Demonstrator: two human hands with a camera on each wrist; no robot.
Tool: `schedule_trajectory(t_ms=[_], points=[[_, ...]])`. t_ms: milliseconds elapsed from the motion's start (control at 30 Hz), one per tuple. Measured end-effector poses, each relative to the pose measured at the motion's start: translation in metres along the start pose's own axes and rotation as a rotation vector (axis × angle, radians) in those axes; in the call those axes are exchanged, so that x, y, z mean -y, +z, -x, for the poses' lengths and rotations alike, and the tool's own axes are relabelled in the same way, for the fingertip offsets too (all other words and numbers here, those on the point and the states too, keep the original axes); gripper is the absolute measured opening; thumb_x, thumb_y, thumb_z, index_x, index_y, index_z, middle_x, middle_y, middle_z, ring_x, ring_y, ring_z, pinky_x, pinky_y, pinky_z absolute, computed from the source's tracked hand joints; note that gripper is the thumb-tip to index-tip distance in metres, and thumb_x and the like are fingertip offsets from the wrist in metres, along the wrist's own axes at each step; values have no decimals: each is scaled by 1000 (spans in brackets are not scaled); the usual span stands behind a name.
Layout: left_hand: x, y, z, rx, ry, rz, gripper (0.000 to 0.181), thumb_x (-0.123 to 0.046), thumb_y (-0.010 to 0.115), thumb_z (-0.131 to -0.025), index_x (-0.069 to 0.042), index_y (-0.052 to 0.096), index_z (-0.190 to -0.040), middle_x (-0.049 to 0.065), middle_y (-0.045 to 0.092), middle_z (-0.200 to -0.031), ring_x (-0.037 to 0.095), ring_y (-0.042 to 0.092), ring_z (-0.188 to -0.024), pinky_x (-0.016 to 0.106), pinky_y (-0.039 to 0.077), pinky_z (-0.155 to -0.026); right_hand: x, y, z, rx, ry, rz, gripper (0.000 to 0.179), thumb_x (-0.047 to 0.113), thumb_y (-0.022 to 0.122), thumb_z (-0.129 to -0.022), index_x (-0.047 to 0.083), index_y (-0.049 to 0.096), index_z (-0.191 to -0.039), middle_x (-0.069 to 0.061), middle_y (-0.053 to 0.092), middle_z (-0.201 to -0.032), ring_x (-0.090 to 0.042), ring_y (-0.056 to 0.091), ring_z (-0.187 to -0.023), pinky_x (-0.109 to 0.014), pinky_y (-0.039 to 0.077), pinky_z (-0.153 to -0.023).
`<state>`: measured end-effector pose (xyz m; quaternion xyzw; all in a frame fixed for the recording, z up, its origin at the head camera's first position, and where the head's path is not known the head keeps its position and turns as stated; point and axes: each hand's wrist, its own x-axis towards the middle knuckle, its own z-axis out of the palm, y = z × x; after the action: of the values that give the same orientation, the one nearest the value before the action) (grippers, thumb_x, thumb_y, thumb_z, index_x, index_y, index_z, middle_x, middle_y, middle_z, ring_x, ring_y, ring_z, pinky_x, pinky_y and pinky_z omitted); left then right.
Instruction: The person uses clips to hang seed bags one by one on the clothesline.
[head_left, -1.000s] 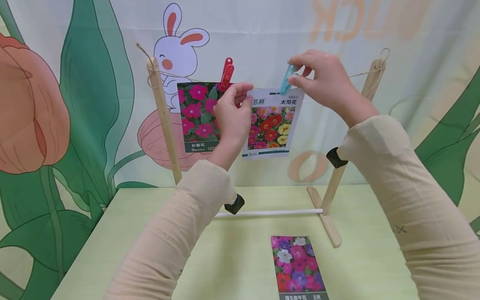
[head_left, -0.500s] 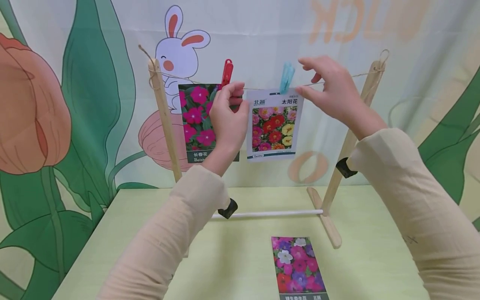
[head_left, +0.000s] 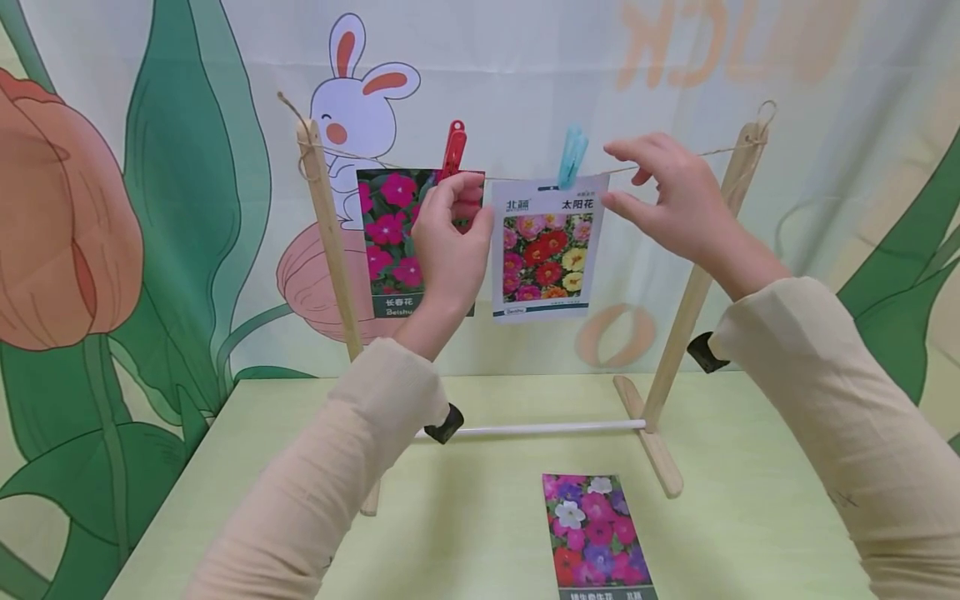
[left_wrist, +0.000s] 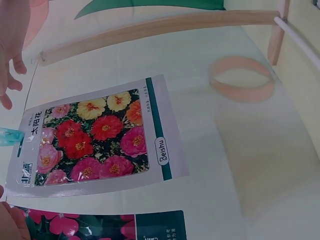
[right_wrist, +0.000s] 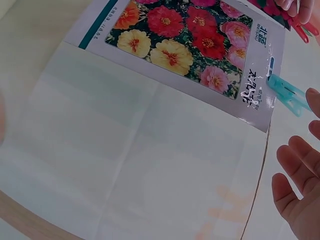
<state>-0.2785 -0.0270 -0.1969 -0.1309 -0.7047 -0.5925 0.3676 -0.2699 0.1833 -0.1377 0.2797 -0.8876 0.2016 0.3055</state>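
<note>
A white seed packet (head_left: 543, 250) with red, pink and yellow flowers hangs from a twine line (head_left: 622, 170), clipped at its top by a light blue clothespin (head_left: 572, 157). My right hand (head_left: 667, 196) is just right of the packet, thumb and fingers spread apart with nothing between them. To the left, a dark seed packet (head_left: 390, 242) with magenta flowers hangs under a red clothespin (head_left: 453, 150). My left hand (head_left: 452, 242) overlaps this packet in the head view, its fingers loosely bent and holding nothing, near the white packet's left edge.
The line runs between two wooden posts (head_left: 330, 242), joined low down by a white rod (head_left: 547, 429). Another seed packet (head_left: 597, 533) with purple, pink and white flowers lies on the pale green table (head_left: 480, 517). A printed cloth (head_left: 525, 50) hangs behind.
My right hand has let go of the blue clothespin and moved right and down. My left hand has come away from the white packet's edge, slightly left and down. The white packet hangs from the clothespin.
</note>
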Motion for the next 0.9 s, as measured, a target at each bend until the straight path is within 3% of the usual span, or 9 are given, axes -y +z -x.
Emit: schedule_trajectory(t_ms=[300, 633, 900], points=[[6, -5, 5, 13, 20, -12, 24, -10, 58, -83, -6, 57, -107, 7, 56, -99, 15, 55, -85, 26, 49, -75, -2, 1, 10, 7, -15, 5, 40, 16, 60, -82, 8, 53, -121, -10, 53, -118, -22, 51, -87, -32, 38, -65], [14, -8, 9, 31, 31, -31, 23, -8, 58, -83, -6, 57, -106, 8, 56, -96, 15, 54, -80, 23, 47, -70, -5, 4, 22, 21, -35, 26, 39, 14, 62, -81, 6, 55, -119, -10, 55, -117, -22, 52, -86, -31, 40, -61], [18, -10, 14, 48, 11, -50, 23, -8, 58, -83, -6, 58, -106, 7, 57, -97, 14, 54, -81, 20, 45, -69, -8, 7, 31, 14, -57, 24, 39, 13, 64, -80, 5, 56, -117, -13, 57, -114, -26, 53, -87, -37, 40, -69]])
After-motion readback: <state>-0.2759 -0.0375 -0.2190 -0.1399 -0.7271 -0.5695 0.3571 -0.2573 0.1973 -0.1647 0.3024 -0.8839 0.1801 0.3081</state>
